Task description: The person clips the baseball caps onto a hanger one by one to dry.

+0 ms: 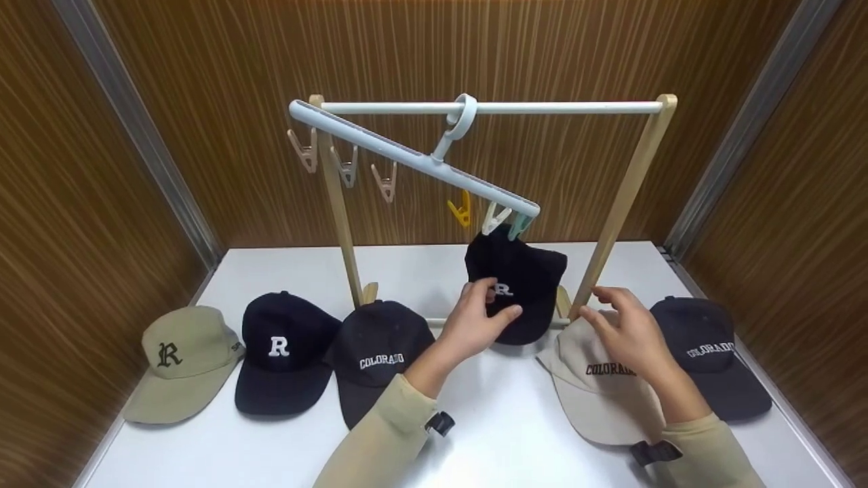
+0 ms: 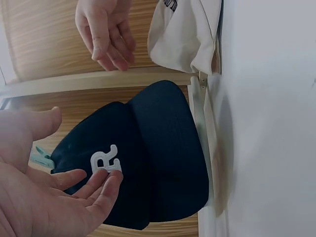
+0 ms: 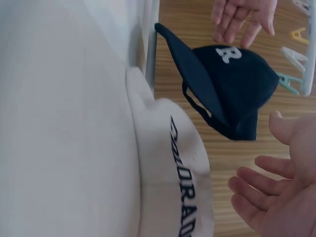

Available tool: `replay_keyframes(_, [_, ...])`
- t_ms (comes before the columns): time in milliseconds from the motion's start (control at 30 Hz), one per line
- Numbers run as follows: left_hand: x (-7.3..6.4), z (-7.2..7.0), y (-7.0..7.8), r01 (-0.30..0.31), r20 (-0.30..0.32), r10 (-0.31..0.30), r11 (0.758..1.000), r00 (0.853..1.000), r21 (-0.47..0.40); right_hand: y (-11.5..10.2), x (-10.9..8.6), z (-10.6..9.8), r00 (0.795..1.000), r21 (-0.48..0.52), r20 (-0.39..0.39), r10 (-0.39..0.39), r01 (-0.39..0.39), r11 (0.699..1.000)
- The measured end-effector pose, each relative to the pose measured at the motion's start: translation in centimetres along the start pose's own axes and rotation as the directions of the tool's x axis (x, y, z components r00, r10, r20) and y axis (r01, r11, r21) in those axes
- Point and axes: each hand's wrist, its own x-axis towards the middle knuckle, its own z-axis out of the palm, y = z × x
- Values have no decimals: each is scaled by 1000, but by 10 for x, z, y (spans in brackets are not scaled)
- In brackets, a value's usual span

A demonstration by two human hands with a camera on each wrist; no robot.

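Note:
A navy cap (image 1: 529,271) with a white R hangs from the teal clip (image 1: 520,226) at the low right end of a tilted pale blue clip hanger (image 1: 407,152). My left hand (image 1: 469,324) is beside the front of this cap, thumb and fingers spread, fingertips near the R. Nothing is gripped in it. My right hand (image 1: 632,335) is held above a beige COLORADO cap (image 1: 603,407), its fingers loosely bent and holding nothing. In the right wrist view the hanging cap (image 3: 232,84) is apart from the right hand's fingers, its brim pointing toward the table.
The hanger hooks over the white rail (image 1: 576,108) of a wooden-legged stand (image 1: 627,196). Several other clips hang bare, including a yellow clip (image 1: 461,209). On the white table stand an olive cap (image 1: 186,359), a navy R cap (image 1: 285,379) and two dark COLORADO caps (image 1: 383,332).

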Motion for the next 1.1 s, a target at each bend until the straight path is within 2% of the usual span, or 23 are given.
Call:
replay_keyframes(200, [0,5,1,-27,8,27,999,1000,26,8,0,-10,998,-35,40,51,-49,998])
replay_keyframes(467, [-2,13,5,-24,38,22,998,999,54,20,0,-19,978,-75,150,148,-138,988])
replay_keyframes(733, [-3,26,8,-20,94,11,996,996,91,32,4,-21,970,-64,201,134,-123,990])
replay_keyframes(1100, [-3,50,11,-26,210,-13,982,978,187,40,2,-24,937,-88,319,140,-118,989])
